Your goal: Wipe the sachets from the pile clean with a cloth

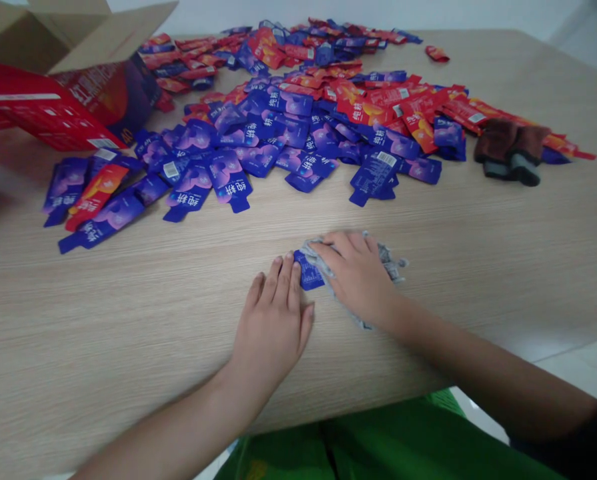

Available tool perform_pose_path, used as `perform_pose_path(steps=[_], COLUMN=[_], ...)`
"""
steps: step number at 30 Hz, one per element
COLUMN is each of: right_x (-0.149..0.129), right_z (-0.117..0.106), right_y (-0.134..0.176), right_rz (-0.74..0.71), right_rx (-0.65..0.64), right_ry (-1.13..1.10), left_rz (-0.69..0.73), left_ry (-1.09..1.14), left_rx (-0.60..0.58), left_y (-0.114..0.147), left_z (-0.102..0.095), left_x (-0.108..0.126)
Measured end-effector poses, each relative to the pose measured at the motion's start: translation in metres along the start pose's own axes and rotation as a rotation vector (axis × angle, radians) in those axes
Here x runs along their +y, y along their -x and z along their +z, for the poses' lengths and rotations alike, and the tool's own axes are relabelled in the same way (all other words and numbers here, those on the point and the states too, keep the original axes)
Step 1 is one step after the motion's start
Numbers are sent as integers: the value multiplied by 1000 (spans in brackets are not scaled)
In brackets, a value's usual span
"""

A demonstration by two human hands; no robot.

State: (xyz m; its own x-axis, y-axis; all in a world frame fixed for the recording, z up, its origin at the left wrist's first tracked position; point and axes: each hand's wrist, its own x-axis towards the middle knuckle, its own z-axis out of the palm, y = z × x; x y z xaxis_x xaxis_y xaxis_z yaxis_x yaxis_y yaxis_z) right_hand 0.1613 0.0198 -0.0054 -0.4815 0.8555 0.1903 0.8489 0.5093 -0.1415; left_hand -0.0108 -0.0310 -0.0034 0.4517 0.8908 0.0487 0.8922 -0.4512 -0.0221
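A blue sachet (309, 272) lies flat on the table near its front edge, partly covered. My left hand (274, 310) rests flat with fingers stretched out, its fingertips at the sachet's left end. With its fingers bent over a crumpled grey cloth (391, 263), my right hand (361, 272) presses the cloth onto the right part of the sachet. That end of the sachet is hidden beneath the cloth and hand.
Behind my hands spreads a large heap of blue sachets (228, 177) and red sachets (373, 103). An open cardboard box (85, 100) stands at the back left. A folded brown and grey cloth item (511, 150) lies right of the heap on the wooden table (128, 320).
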Motion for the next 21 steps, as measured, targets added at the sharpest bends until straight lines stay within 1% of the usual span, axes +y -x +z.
perform_pose_path(steps=[5,8,10,12,13,15,17,19,21], right_x=[42,51,44,27,16,-4,-19,-22,-14], right_z=[-4,-8,-13,-18,-18,-16,-9,-2,3], right_y=[25,29,22,10,4,-7,-13,-10,-2], right_rz=[175,227,217,167,130,39,-49,-97,-80], right_rx=[31,83,145,198,205,160,72,-1,-29], right_ry=[58,6,-56,-83,-89,-94,-78,-27,35], left_rz=[-16,-22,-24,-20,-18,-14,-4,7,8], left_ry=[12,14,13,7,2,-4,-1,10,22], left_rx=[-5,-17,-23,-19,-15,-12,-17,-12,5], left_y=[-1,-1,-1,-1,-1,-1,-1,-1,-1], left_z=[0,0,-1,-1,0,0,1,1,1], left_x=[1,2,2,2,2,1,0,-1,-1])
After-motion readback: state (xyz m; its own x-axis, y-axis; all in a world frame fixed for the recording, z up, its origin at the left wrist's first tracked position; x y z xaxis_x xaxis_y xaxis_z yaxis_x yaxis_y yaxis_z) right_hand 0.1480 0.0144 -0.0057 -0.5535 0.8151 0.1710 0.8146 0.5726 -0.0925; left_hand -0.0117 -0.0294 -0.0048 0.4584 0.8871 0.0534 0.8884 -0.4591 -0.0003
